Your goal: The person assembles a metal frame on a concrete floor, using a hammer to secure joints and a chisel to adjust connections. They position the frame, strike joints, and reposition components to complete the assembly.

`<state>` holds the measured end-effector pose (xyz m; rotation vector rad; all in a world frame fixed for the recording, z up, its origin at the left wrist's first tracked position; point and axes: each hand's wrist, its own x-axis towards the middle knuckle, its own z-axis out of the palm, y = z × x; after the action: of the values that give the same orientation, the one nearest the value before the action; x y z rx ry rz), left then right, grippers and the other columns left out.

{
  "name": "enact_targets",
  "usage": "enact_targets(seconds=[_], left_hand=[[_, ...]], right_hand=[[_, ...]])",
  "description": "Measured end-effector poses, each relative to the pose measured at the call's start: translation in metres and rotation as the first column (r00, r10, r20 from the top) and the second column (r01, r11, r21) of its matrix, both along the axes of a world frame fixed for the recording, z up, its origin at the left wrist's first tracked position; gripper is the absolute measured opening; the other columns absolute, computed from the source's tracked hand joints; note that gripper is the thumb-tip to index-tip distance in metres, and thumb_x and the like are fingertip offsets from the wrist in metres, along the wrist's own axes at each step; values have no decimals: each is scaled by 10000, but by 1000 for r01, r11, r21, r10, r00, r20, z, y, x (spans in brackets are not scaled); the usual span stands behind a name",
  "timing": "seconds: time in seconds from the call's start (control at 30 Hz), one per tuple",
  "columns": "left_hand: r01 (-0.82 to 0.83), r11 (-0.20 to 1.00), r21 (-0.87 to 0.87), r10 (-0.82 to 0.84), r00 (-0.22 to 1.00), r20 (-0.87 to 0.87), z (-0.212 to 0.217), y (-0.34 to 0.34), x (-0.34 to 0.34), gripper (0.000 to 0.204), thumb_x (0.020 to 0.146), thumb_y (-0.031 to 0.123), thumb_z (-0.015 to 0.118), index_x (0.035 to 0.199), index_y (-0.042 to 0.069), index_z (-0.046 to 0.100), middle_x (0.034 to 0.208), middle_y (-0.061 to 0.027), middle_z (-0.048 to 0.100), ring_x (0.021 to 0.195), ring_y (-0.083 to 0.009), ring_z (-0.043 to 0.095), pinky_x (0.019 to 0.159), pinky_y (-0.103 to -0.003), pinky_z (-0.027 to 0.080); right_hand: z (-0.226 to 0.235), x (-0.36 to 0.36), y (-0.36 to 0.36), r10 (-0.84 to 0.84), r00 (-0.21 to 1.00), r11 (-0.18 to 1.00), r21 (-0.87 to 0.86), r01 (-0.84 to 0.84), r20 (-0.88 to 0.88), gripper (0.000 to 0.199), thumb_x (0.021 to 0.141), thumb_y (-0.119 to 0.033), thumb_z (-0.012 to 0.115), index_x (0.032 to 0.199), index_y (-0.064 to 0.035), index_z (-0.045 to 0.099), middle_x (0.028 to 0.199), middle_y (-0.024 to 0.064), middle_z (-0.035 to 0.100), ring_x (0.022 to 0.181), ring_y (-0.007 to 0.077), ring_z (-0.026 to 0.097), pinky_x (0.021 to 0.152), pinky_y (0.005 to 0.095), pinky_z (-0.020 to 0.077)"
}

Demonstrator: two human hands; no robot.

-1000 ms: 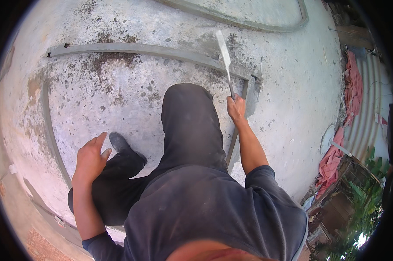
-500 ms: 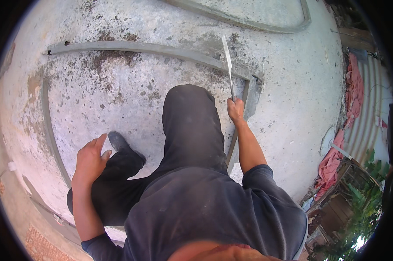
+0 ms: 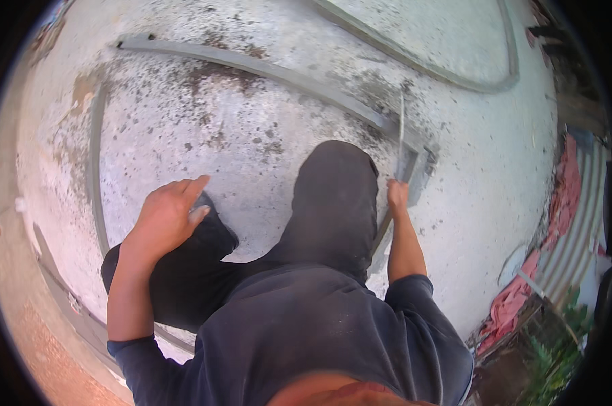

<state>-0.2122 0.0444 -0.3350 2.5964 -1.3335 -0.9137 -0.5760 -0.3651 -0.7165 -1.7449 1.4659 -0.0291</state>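
My right hand is closed round the lower end of a long, thin-bladed tool. The pale blade points away from me, over the far right corner of a grey rectangular frame lying on the floor. Motion blur and the edge-on angle hide the tool's exact kind. My left hand hangs in front of my bent left leg, fingers stretched out and thumb apart, with nothing in it. The frame's left bar runs beyond that hand.
A second grey frame with a rounded corner lies farther off. Dark specks cover the pale floor. Along the right side are pink cloth, corrugated sheet and green plants. My knees and dark shoe stand inside the nearer frame.
The view has shifted, so the frames sit farther right and turned. My right hand keeps hold of the bladed tool, now seen more edge-on. My left hand has moved slightly forward and right.
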Motion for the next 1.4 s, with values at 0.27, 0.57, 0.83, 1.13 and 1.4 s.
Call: enact_targets(seconds=[0.27, 0.57, 0.83, 1.13, 1.4], left_hand=[[13, 980, -196, 6, 995, 97, 4, 35, -6, 479, 901, 207, 723, 1336, 56, 592, 1007, -127, 670, 955, -325, 666, 828, -435, 546], [-60, 922, -382, 116, 985, 125, 20, 66, -3, 373, 836, 106, 694, 1186, 41, 583, 894, -109, 565, 857, -318, 632, 724, -442, 523], [283, 733, -618, -40, 925, 377, 4, 45, 39, 110, 797, 94, 633, 869, 61, 556, 767, -71, 533, 731, -256, 628, 631, -394, 523], [171, 773, -611, 49, 944, 327, -58, 71, 182, 101, 783, 105, 680, 864, 44, 675, 827, -110, 697, 783, -297, 709, 626, -427, 541], [-178, 841, -511, 200, 980, -11, -133, 81, 316, 132, 767, 118, 697, 856, 35, 749, 823, -150, 750, 836, -339, 744, 692, -444, 576]], right_hand=[[66, 48, -5, 185, 983, 956, -235, -177, 12, 382, 835, -279, 674, 801, 101, 649, 669, 126, 604, 664, 219, 531, 639, 441, 446], [253, 325, 13, 818, 551, 458, -390, -799, -167, 340, 887, -287, 699, 856, 48, 645, 752, 258, 663, 715, 405, 657, 694, 474, 492], [257, 489, 190, 865, 81, -28, -209, -978, -496, 254, 907, -271, 658, 1042, -61, 705, 1000, 208, 739, 964, 403, 707, 859, 503, 560], [255, 529, 258, 845, -69, -148, -107, -983, -530, 196, 861, -193, 626, 991, -78, 718, 976, 164, 752, 959, 379, 717, 811, 493, 580], [285, 582, 328, 768, -21, 9, 44, -999, -640, 332, 801, -190, 670, 1113, -156, 778, 1024, 202, 746, 995, 390, 705, 907, 468, 562]])
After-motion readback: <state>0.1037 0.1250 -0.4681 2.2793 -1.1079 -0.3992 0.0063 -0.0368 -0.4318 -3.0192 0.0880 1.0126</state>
